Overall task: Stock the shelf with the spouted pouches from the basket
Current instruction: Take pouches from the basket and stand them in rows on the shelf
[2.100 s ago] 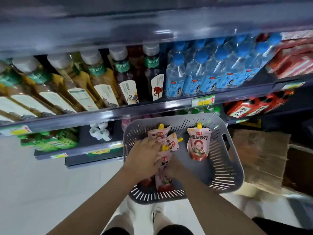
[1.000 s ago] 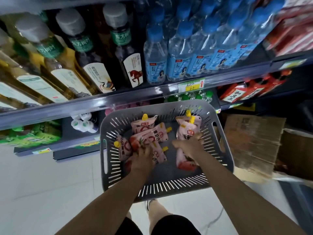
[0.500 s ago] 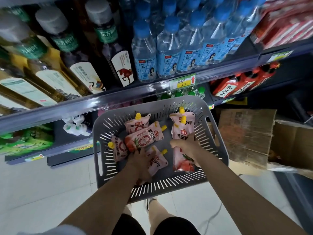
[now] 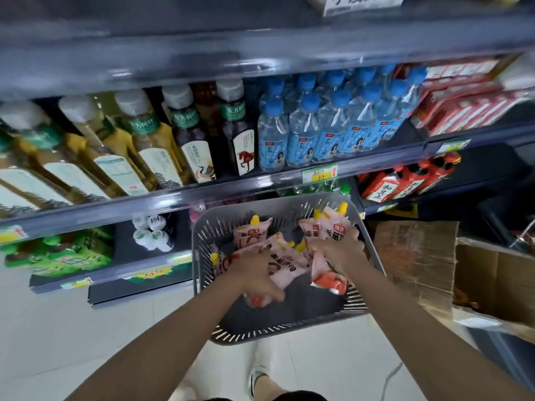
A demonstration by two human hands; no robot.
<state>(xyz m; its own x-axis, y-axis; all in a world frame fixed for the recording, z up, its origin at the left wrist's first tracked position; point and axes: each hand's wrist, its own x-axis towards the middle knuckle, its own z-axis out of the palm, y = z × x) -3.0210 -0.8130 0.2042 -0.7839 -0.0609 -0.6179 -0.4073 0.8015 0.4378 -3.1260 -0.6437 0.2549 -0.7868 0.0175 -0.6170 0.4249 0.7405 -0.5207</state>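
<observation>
**Both hands loaded up, nothing on the shelf yet**

Nearest first. The left hand (image 4: 257,274) has quit pawing over the pile, and its fingers are now curled round one spouted pouch (image 4: 286,264). The pouch's red bottom end pokes out under the fist. The right hand (image 4: 338,248) is wrapped tight round what looks like two bunched pouches (image 4: 328,280). It has them higher than half a second ago, yellow caps up near the far wall.

All of that is inside the grey basket (image 4: 289,328), where a couple of loose pouches (image 4: 250,234) lie on the bottom. Past it, the shelf (image 4: 173,198) is crammed with tea bottles (image 4: 185,134) and water bottles (image 4: 304,131). I can't spot a free slot from here.

My guess is the sorting's done and the lift-out comes next. The actual stocking hasn't started.
</observation>
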